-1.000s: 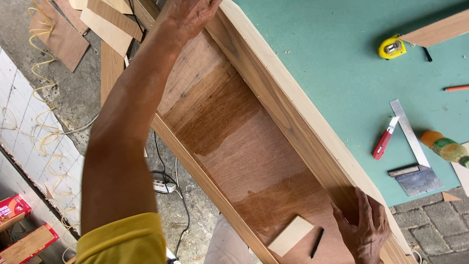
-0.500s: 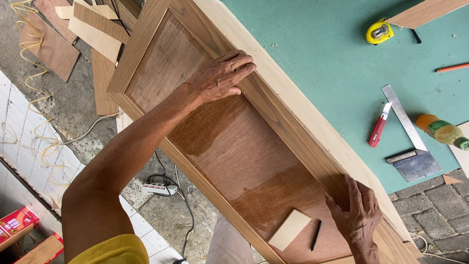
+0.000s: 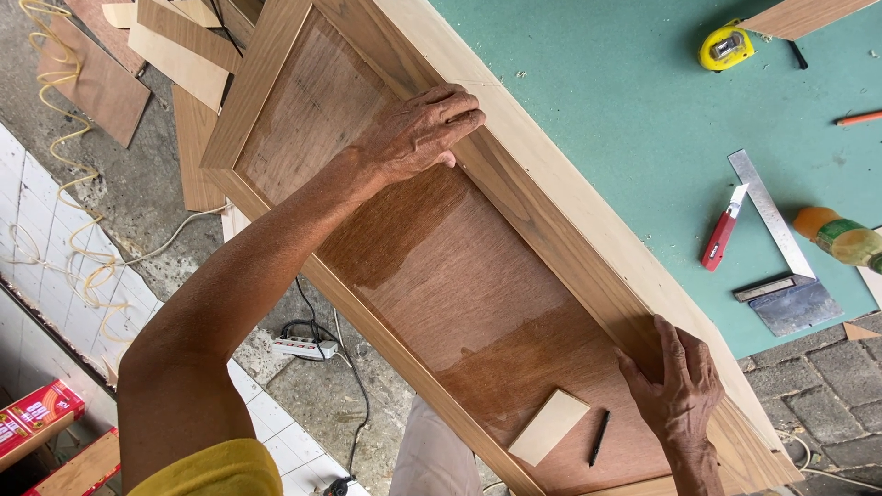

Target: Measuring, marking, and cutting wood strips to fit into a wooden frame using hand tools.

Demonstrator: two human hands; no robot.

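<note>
A long shallow wooden frame [image 3: 276,69] with a brown plywood back panel [image 3: 459,285] lies along the edge of a green table [image 3: 634,119]. My left hand [image 3: 418,133] rests on the frame's far inner side, fingers curled over the veneered edge. My right hand [image 3: 675,381] presses flat on that same side near the frame's close end, fingers spread. Inside the frame lie a small pale wood block [image 3: 549,427] and a black pen [image 3: 599,437].
On the green table are a yellow tape measure [image 3: 726,48], a red utility knife [image 3: 721,234], a metal square [image 3: 776,253], a glue bottle [image 3: 841,237] and an orange pencil [image 3: 859,118]. Plywood offcuts [image 3: 175,60], a power strip [image 3: 299,346] and cables lie on the floor.
My left hand has slid down the frame's far side toward me, and my view has shifted so more of the frame's top end shows. My right hand stays in place.
</note>
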